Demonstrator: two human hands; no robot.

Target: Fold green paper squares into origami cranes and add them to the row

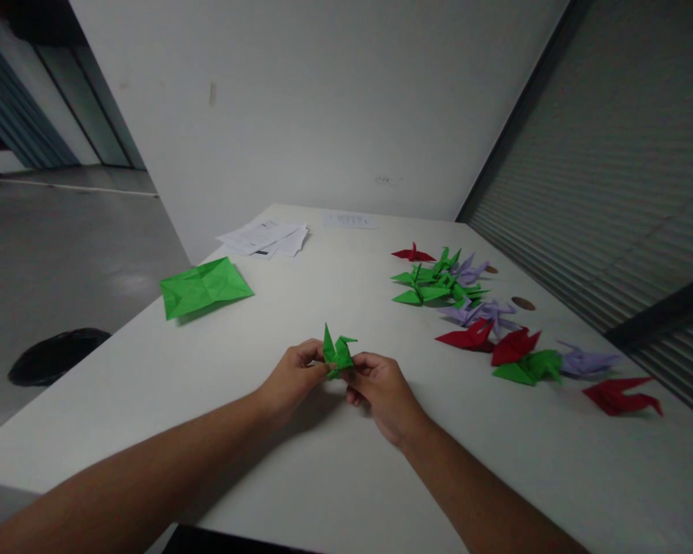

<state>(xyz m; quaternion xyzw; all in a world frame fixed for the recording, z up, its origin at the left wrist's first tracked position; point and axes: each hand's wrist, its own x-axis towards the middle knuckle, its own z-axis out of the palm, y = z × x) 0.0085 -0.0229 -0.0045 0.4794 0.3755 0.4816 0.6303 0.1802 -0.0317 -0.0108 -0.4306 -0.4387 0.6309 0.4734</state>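
A green paper crane [338,355] is held just above the white table, its tail and beaked head pointing up. My left hand [293,378] pinches it from the left side between thumb and fingers. From the right, my right hand [382,388] grips its other side, fingers closed. Its lower part is partly hidden by my fingertips. To the right lies a group of finished paper cranes: several green cranes [420,295], red cranes [515,345] and purple cranes [587,361].
A creased green paper sheet [206,288] lies near the table's left edge. Printed papers [266,237] rest at the back left, and another printed sheet [349,221] near the wall. A black bag-lined bin [58,355] stands on the floor. Blinds [600,185] line the right side.
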